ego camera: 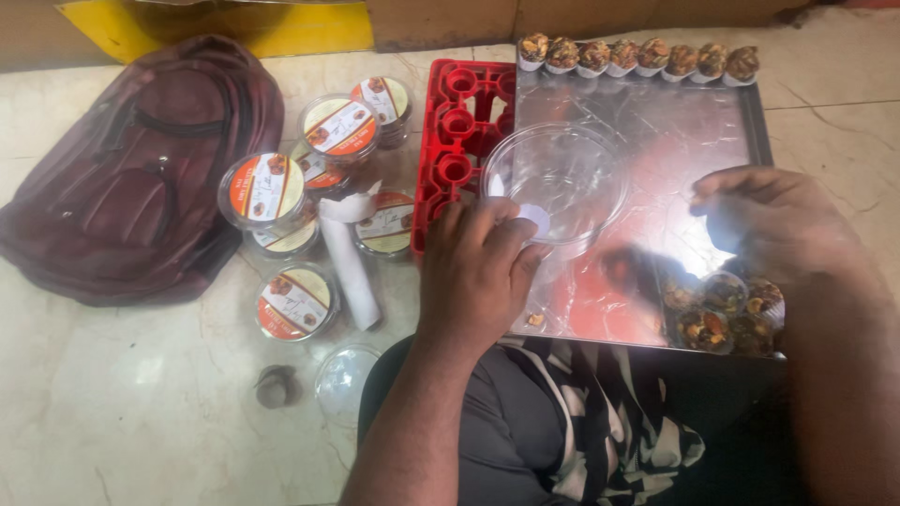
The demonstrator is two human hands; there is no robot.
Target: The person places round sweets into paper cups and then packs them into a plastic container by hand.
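Head view: left hand point(478, 267) steadying the clear plastic tub point(560, 183) by its near rim, fingers curled, keeping it upright on the steel tray point(656, 131). Right hand point(773, 220) hovering over it, fingertips pinched together, contents unclear. Dry-fruit sweets point(722, 309) waiting just below.

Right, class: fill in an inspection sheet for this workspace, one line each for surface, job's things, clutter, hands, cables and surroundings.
Surface: pale marble floor; shiny metal tray on it, resting partly on the person's lap.
Job's things: clear tub, empty, on the tray; row of sweets along the far edge; more sweets at the near right corner.
Clutter: lidded tubs, paper roll, red mould, loose clear lid, small dark lump.
Hands: left hand on the tub's near rim; right hand above the tray, blurred, holding nothing I can make out.
Cables: nothing seen.
Surroundings: maroon backpack at left; yellow sheet beyond.
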